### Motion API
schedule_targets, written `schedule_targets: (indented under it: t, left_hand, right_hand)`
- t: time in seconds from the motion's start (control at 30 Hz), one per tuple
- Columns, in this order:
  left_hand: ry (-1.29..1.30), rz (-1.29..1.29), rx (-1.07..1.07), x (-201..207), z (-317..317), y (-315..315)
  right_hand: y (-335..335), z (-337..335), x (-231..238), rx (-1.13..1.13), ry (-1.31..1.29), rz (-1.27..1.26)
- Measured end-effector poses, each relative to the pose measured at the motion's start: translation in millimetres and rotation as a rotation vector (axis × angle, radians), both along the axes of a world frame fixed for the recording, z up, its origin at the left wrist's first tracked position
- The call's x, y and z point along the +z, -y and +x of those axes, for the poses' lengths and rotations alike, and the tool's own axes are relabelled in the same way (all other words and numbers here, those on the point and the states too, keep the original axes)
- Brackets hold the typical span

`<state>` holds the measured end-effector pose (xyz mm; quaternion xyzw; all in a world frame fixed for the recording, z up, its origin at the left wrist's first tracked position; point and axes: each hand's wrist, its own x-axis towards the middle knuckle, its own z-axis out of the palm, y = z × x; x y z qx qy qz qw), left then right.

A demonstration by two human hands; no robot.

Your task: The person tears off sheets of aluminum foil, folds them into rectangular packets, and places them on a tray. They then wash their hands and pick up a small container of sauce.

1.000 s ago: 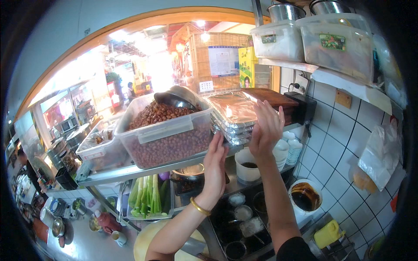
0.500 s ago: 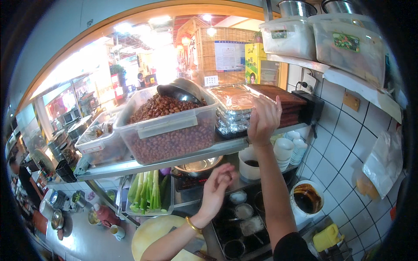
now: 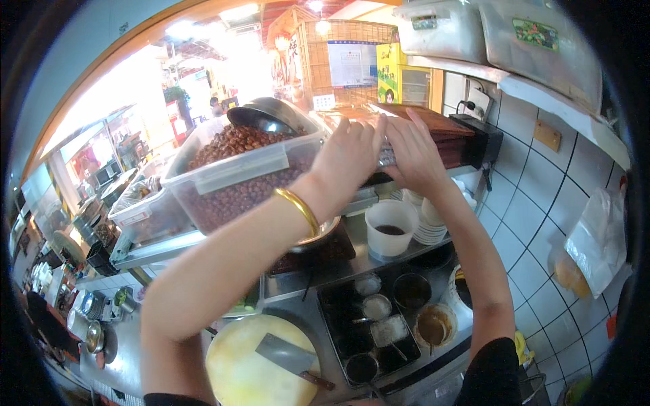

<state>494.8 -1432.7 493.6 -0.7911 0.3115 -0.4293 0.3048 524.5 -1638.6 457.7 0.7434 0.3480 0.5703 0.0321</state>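
Both hands are at the stack of foil-wrapped packages (image 3: pixel 387 157) on the raised shelf, largely covering it. My left hand (image 3: pixel 349 159), with a gold bangle on its wrist, bends its fingers over the foil; the fingertips are hidden. Close beside it, my right hand (image 3: pixel 416 155) has its fingers over the top and its thumb at the front edge. Left of the hands stands a clear plastic bin of reddish-brown nuts or beans (image 3: pixel 233 196), with a dark metal scoop (image 3: pixel 261 120) resting in it. Brown wooden trays (image 3: pixel 433 132) are stacked just behind my right hand.
Below the shelf are a white tub of dark liquid (image 3: pixel 391 230), stacked white bowls (image 3: pixel 430 220) and a black tray of seasoning containers (image 3: pixel 365 331). A cleaver (image 3: pixel 288 355) lies on the round cutting board (image 3: pixel 233 365). A tiled wall (image 3: pixel 535 223) bounds the right side.
Both hands have moved up and together onto the foil-wrapped stack, the left one from below the shelf. The view has shifted, uncovering the cleaver and more of the seasoning tray.
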Motion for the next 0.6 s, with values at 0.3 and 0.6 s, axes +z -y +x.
schedule_targets:
  t: [0.3, 0.6]
  left_hand:
    - [-0.153, -0.027, -0.159, 59.0, 28.3, -16.3]
    - [-0.139, -0.074, -0.157, 48.7, 28.8, -17.1]
  right_hand:
    - [-12.3, 30.2, 32.2, 0.015, 0.089, 0.012]
    - [-12.5, 25.0, 28.5, 0.024, 0.023, 0.013]
